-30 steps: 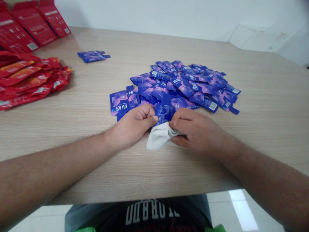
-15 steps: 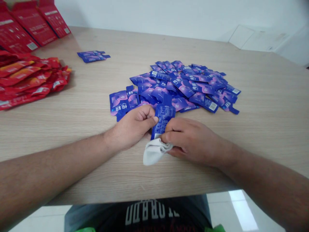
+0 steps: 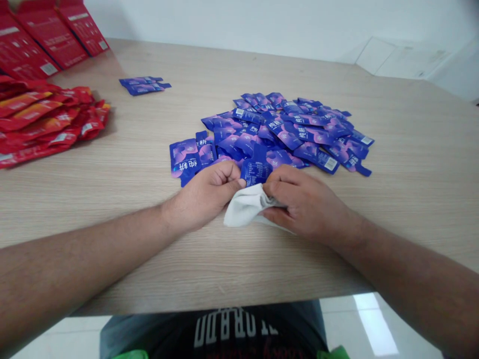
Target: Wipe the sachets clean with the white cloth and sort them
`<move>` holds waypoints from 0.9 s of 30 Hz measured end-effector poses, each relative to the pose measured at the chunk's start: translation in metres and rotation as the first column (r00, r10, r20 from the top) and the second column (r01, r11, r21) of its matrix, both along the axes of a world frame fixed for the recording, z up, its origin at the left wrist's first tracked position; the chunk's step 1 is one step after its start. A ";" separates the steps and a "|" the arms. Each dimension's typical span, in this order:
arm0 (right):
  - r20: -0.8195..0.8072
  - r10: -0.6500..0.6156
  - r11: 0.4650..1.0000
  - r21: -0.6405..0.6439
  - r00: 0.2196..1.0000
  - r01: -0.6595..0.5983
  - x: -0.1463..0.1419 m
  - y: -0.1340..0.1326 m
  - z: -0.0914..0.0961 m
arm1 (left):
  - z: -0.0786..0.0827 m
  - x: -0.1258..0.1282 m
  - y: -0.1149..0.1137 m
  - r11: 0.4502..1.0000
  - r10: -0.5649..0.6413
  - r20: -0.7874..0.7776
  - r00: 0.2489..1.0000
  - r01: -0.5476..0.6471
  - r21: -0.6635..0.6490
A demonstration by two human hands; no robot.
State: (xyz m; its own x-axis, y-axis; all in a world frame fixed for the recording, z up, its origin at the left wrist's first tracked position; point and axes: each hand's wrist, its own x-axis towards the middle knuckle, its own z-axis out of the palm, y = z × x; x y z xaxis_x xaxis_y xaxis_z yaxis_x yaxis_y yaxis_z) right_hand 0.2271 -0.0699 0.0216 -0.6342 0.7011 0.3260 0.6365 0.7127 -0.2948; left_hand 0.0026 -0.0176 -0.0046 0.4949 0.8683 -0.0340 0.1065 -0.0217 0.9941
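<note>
My left hand [image 3: 215,192] is closed, pinching the left edge of a blue sachet [image 3: 257,171] whose printed back faces up. A pale grey-white cloth [image 3: 245,205] is bunched in my closed right hand [image 3: 299,199], over the lower part of that sachet. The cloth hides the sachet's bottom end. Just beyond my hands lies a heap of blue and purple sachets [image 3: 288,130], loosely overlapping. Two of them [image 3: 186,158] lie at its left end, close to my left wrist.
Red packets [image 3: 48,119] are piled at the left of the wooden table [image 3: 202,269]. Behind them stand red printed cartons [image 3: 52,37]. A small set of blue sachets [image 3: 145,86] lies apart at the back left. A white wall borders the far edge.
My right hand has moved up and slightly right with the cloth, which now covers the lower part of the sachet. My left hand keeps its pinch in nearly the same place.
</note>
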 end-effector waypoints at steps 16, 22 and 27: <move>0.042 0.040 0.999 -0.005 0.998 -0.040 0.000 -0.001 0.000 | 0.002 0.000 0.000 1.000 0.006 -0.020 1.000 -0.005 0.027; 0.083 0.085 0.996 -0.006 0.993 -0.085 -0.001 -0.002 0.000 | 0.003 0.000 0.000 1.000 -0.003 -0.014 1.000 0.004 0.022; 0.002 -0.016 1.000 0.025 1.000 0.016 -0.001 -0.001 -0.002 | 0.004 0.001 -0.001 0.999 0.030 -0.026 0.999 -0.029 0.038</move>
State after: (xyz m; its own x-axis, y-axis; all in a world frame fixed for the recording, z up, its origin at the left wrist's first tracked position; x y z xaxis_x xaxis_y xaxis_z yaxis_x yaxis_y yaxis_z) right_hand 0.2259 -0.0712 0.0199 -0.6239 0.7027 0.3421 0.6484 0.7098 -0.2754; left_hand 0.0035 -0.0184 -0.0009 0.4681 0.8836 -0.0141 0.1342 -0.0553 0.9894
